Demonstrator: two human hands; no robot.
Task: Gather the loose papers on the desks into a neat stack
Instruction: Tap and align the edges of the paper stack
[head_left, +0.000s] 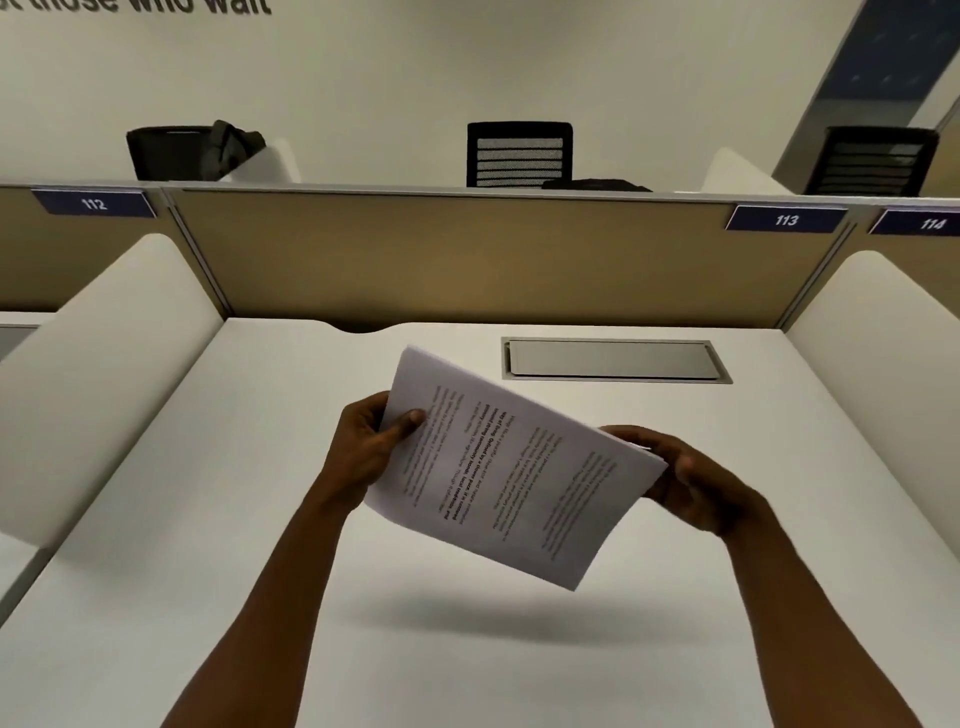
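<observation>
An open-plan office or study hall: white desks (208, 519) split by tan partitions (441, 260) bearing numbered blue plates (785, 220), with black mesh office chairs (519, 153) behind.

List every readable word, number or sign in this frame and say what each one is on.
"112": blue plate on the partition, left.
"113": blue plate on the partition, right.
"114": blue plate at the far right edge.
"those who wait": wall lettering, cut off by the top edge, partly legible.
Printed text on the papers, held by the left hand and right hand: too blurred to read.
</observation>
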